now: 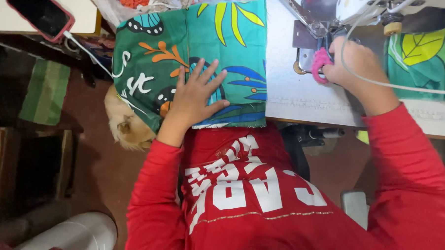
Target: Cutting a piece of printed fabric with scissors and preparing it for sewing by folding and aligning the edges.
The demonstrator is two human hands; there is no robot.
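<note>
My left hand (196,92) lies flat with fingers spread on a green and teal fabric (156,53) printed with leaves, which hangs over the left end of the white sewing table (302,98). My right hand (355,63) pinches a small pink fabric piece (321,62) beside the metal plate under the sewing machine (335,10). A white cord (406,87) runs across my right wrist. Both arms wear red sleeves.
A phone in a pink case (39,10) with a white cable lies on a table at top left. A tan dog (126,126) sits under the hanging fabric. More leaf-print fabric (422,58) lies at right. A white cylinder (80,233) stands at bottom left.
</note>
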